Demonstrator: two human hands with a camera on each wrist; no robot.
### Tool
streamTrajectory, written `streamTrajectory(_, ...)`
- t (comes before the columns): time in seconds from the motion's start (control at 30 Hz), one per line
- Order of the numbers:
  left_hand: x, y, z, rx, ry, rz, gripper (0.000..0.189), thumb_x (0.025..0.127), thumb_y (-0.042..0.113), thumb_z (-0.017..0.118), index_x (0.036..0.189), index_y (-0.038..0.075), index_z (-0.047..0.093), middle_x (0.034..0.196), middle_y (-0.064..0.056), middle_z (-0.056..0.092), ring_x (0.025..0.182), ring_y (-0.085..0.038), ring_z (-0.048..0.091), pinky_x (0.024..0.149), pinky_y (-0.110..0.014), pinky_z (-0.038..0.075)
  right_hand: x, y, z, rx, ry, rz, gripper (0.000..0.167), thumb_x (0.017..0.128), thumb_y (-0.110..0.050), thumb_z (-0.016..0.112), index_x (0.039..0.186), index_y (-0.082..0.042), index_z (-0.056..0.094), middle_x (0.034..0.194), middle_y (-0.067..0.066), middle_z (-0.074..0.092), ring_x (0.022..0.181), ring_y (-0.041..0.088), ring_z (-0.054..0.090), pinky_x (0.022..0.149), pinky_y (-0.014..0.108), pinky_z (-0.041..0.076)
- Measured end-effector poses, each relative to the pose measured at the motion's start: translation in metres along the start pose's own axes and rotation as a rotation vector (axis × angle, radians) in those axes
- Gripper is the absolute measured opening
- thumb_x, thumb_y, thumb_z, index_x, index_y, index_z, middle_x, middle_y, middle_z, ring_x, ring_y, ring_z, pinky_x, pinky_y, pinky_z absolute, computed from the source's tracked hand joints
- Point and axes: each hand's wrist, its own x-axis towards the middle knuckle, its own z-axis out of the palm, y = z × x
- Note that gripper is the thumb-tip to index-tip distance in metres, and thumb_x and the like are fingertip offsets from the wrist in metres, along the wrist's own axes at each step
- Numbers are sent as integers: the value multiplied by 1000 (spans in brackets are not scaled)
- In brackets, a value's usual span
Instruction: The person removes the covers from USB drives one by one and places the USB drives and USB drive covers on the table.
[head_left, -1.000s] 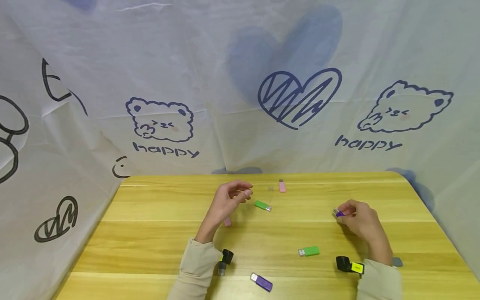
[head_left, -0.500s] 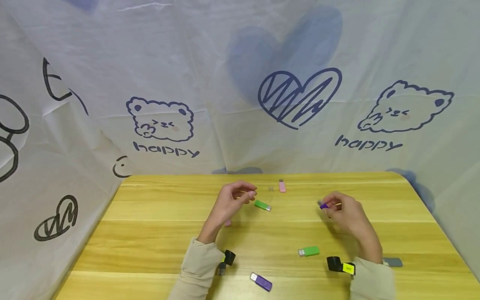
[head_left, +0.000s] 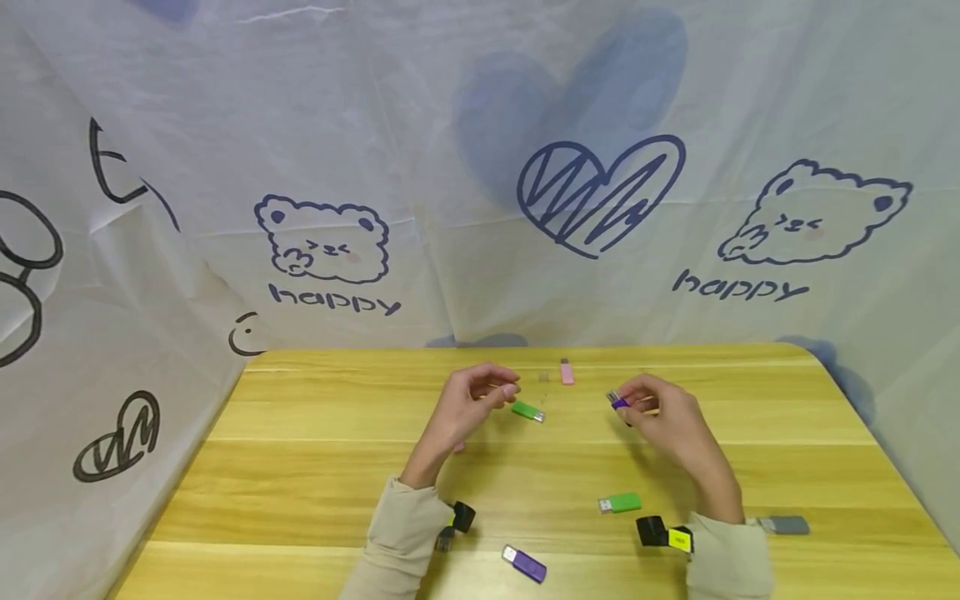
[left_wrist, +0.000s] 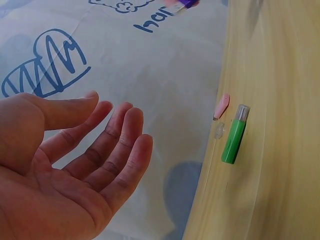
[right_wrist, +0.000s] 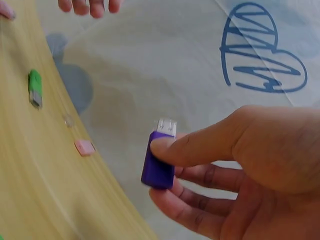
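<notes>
A purple USB flash drive is pinched between the thumb and fingers of my right hand, its metal plug sticking out past the fingertips. The drive is held above the table, plug toward the upper left in the head view. My left hand hovers to its left with relaxed, slightly bent fingers and holds nothing; in the left wrist view its palm shows bare. Just beside the left fingertips lies a green USB flash drive on the table. Behind it are a small clear cap and a pink USB flash drive.
On the wooden table, nearer me, lie another green flash drive, another purple one and a grey one. A pink piece is partly hidden by my left wrist. A printed cloth hangs behind the table.
My right hand has moved left with the purple flash drive, toward my left hand, uncovering more of the grey drive. The left hand has shifted slightly right.
</notes>
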Motion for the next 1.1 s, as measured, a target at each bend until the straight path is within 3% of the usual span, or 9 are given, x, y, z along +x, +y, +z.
streamTrajectory(0.13, 0, 1, 2, -18, -3, -4, 17, 100, 2, 65, 115, -1, 72, 112, -18, 73, 98, -35, 72, 87, -38, 60, 1, -9, 6, 32, 8, -34, 16, 92, -1, 75, 107, -5, 70, 98, 8, 71, 91, 25, 68, 82, 42, 58)
streamTrajectory(0.37, 0, 3, 8, -20, -6, -4, 18, 99, 6, 68, 115, 0, 72, 110, -17, 74, 99, -32, 71, 84, -31, 59, 5, -27, 21, 131, 32, -76, 18, 92, 3, 74, 108, -3, 71, 99, 11, 72, 88, 24, 71, 79, 33, 61)
streamTrajectory(0.53, 0, 6, 11, -15, -5, 4, 16, 99, 7, 69, 113, 1, 73, 109, -16, 75, 98, -32, 72, 85, -34, 59, 7, -37, 32, 190, 33, -92, 17, 92, 3, 74, 108, -2, 73, 101, 13, 73, 86, 25, 73, 76, 31, 61)
streamTrajectory(0.87, 1, 8, 16, -32, 9, 37, 18, 97, 6, 72, 112, -3, 73, 108, -17, 74, 100, -31, 72, 81, -23, 56, 9, -49, 47, 259, 81, -130, 19, 89, 0, 78, 107, 1, 76, 98, 13, 76, 87, 25, 75, 76, 27, 61)
streamTrajectory(1.1, 1, 9, 18, -68, 20, 18, 18, 96, 6, 72, 112, -3, 73, 107, -18, 74, 96, -32, 72, 81, -27, 59, 9, -54, 55, 266, 75, -135, 16, 89, -2, 79, 104, 0, 78, 97, 12, 77, 86, 25, 76, 74, 27, 61)
